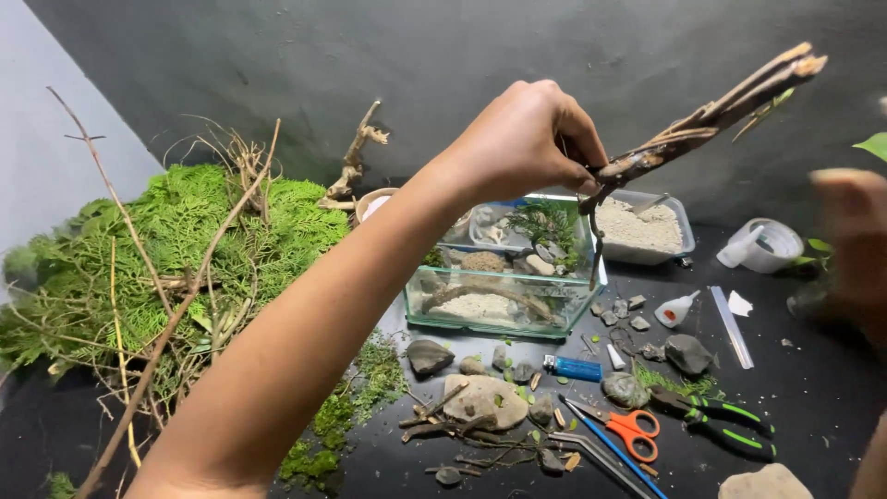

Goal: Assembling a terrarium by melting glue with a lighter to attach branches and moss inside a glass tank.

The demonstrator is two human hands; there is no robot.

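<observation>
The branch [711, 115] is hanging in the air above the glass tank [504, 286], pinched only at its lower end by the left hand [527, 139], whose fingers are closing tightly around that thin tip. I am thinking this grip is weak: most of the wood is reaching up and to the right, so it could turn in the fingers or slip, and then it could be falling on the tank rim or into the little plant [545, 222] and stones inside. The branch is looking dry, brown and split into several long pieces, with a dark thin root hanging down from the held end; such a piece could be breaking off easily. The right hand [855, 240] is blurred at the right edge, and I cannot tell how its fingers are standing. Behind the tank a tray of sand [647, 231] is sitting. In front, on the black table [813, 379], rocks, a blue lighter [573, 368], orange scissors [628, 430] and green pliers [716, 416] are lying. At the left a big pile of moss [185, 249] with dry twigs is resting.
</observation>
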